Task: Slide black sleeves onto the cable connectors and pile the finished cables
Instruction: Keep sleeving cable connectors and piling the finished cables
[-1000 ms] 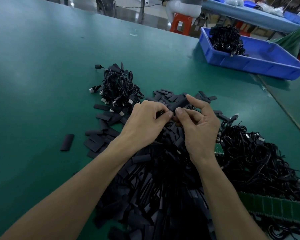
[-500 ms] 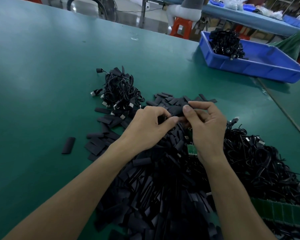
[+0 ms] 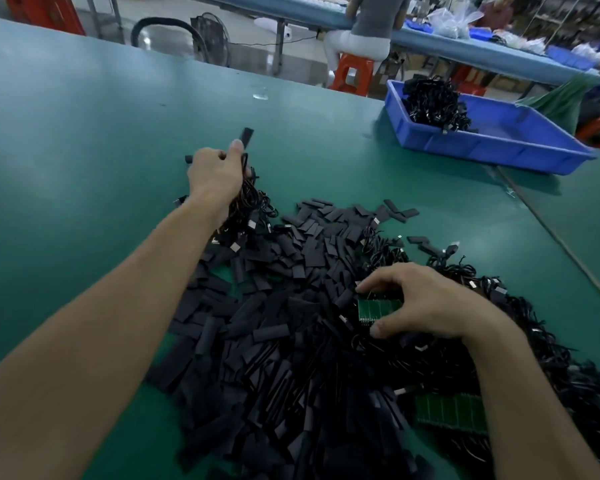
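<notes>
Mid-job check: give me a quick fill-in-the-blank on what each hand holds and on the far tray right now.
1. The left hand holds up a cable whose end wears a black ____.
2. The right hand grips a small ____ circuit board.
3. The tray at the far right, with a bundle of cables in it, is ____.

Missing words: sleeve; green; blue.

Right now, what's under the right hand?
The right hand pinches a green circuit strip lying on tangled black cables. The palm hides the strip's right end and anything beneath it.
</notes>
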